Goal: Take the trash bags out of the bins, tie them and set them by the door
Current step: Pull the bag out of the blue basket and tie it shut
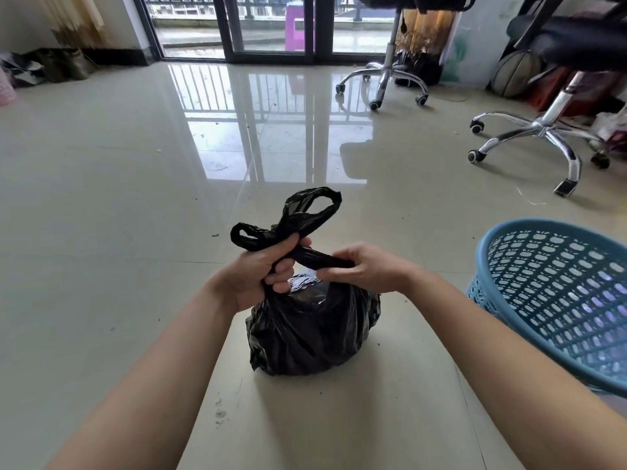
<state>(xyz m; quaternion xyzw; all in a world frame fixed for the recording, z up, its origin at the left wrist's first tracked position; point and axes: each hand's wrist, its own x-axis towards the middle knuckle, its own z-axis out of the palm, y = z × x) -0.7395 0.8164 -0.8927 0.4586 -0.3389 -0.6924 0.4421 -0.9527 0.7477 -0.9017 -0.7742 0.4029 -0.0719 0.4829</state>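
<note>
Held black trash bag (pixel 305 334) by its top, bag body resting on the tiled floor (pixel 101 198) between the two forearms. Gripped a twisted strip of the bag's handle in left hand (pixel 258 273), fingers (pixel 281 276) curled tight round it, thumb across the top. Pinched the other end of that same strip with right hand (pixel 359 269), fingers (pixel 334 257) closed on the black plastic. Had two handle loops (pixel 315 205) poking up and outward beyond the left hand, bunched together where they crossed. Showed a small gap at the bag's mouth under the strip, with shiny plastic inside. Had blue lattice bin (pixel 559 300) near the bag on the right, apart from it, beside the right forearm. Faced glass doors (pixel 271 28) far across the glossy floor, well apart from the bag, with two chrome-legged swivel chairs (pixel 543 130) off to the right.
</note>
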